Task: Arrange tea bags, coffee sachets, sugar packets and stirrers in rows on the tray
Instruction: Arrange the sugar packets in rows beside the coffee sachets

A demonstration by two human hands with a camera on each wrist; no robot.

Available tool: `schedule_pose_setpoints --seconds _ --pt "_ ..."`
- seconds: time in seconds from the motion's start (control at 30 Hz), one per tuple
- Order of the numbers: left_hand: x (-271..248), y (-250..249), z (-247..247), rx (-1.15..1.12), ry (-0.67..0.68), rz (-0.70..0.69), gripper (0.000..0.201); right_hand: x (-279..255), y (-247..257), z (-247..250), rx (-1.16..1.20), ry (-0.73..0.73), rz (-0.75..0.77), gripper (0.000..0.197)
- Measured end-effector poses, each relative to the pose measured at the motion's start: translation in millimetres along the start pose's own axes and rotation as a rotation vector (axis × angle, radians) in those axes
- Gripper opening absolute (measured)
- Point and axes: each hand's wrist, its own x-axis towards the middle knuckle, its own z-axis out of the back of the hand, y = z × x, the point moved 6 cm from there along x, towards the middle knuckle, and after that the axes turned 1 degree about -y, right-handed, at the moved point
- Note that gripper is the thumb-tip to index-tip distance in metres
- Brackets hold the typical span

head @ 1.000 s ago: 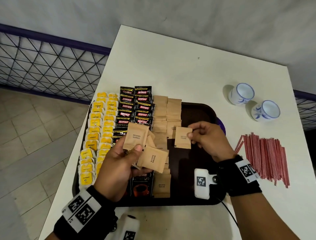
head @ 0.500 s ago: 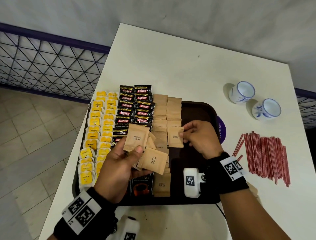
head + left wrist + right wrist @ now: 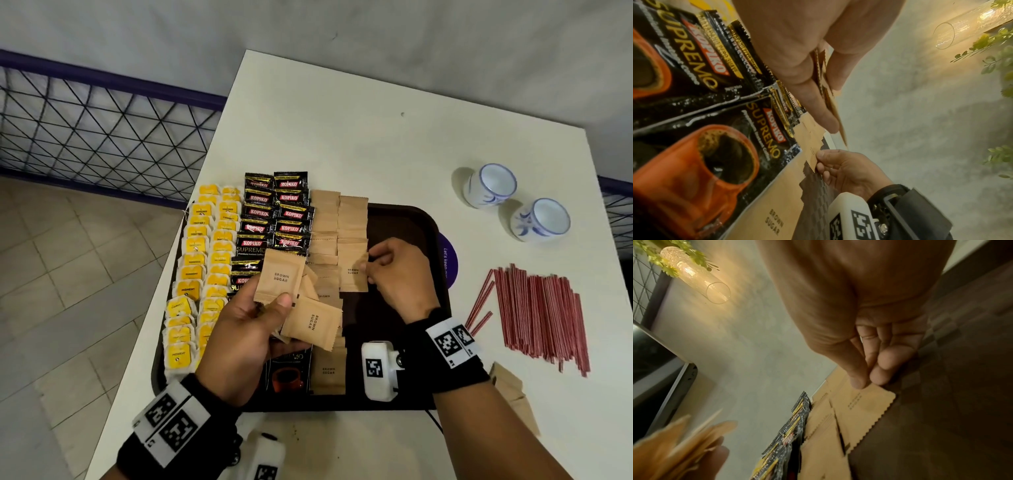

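Note:
On the dark tray (image 3: 411,219) lie rows of yellow tea bags (image 3: 198,267), black coffee sachets (image 3: 274,212) and brown sugar packets (image 3: 352,219). My left hand (image 3: 253,318) hovers over the tray and grips a fan of several sugar packets (image 3: 310,322) (image 3: 825,84). My right hand (image 3: 397,274) pinches one sugar packet (image 3: 352,270) (image 3: 863,404) by its right edge, low on the right sugar row. Red stirrers (image 3: 541,315) lie loose on the table to the right of the tray.
Two white and blue cups (image 3: 489,185) (image 3: 539,219) stand on the white table (image 3: 376,130) beyond the stirrers. A brown paper piece (image 3: 513,397) lies beside my right forearm. A purple disc (image 3: 448,260) shows at the tray's right rim. A black mesh fence (image 3: 96,126) stands left.
My right hand has carried its sugar packet away from me and left, down onto the right sugar row. The left hand has held still with its fan of packets.

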Motion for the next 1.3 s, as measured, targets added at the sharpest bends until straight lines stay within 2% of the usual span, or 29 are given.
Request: schedule_pose_setpoints --seconds 0.1,0.2,0.3,0.4,0.53,0.8,0.93,1.07,1.13,1.3 --pt "0.9 1.3 -1.5 -0.002 0.004 0.006 0.03 -6.0 4.7 5.9 -0.005 -0.019 -0.003 0.021" --pt "1.2 1.9 -5.3 -0.009 0.02 0.01 0.034 -17.9 25.8 14.4 0.086 0.009 0.095 0.016" --pt "-0.3 1.4 -12.0 0.007 0.053 -0.002 0.034 -36.0 54.8 10.3 0.213 0.205 0.202 0.021" --pt "-2.3 0.6 -19.1 0.037 0.078 -0.018 0.035 -50.2 71.6 -4.4 0.182 0.368 0.244 0.032" --pt "-3.1 1.0 -22.4 0.031 0.084 -0.012 0.037 -51.5 71.7 -12.1 0.189 0.338 0.238 0.026" --pt "-2.0 3.0 -12.7 0.017 0.063 -0.018 0.04 -44.4 60.3 0.6 0.504 0.33 0.135 0.014" --pt "-2.0 3.1 -4.2 0.014 0.039 -0.019 0.042 -32.2 42.3 17.8 0.585 0.229 0.104 0.016" --pt "-1.5 2.3 3.2 0.007 0.023 -0.011 0.043 -16.5 11.3 36.4 0.395 0.143 0.103 0.025" --pt "-0.7 2.0 3.8 0.0 0.018 -0.011 0.043 -14.2 -4.2 34.8 0.275 0.153 0.055 0.02" --pt "-1.4 2.7 0.4 0.003 0.025 -0.014 0.042 -18.9 -20.0 14.5 0.215 0.207 -0.045 0.009"
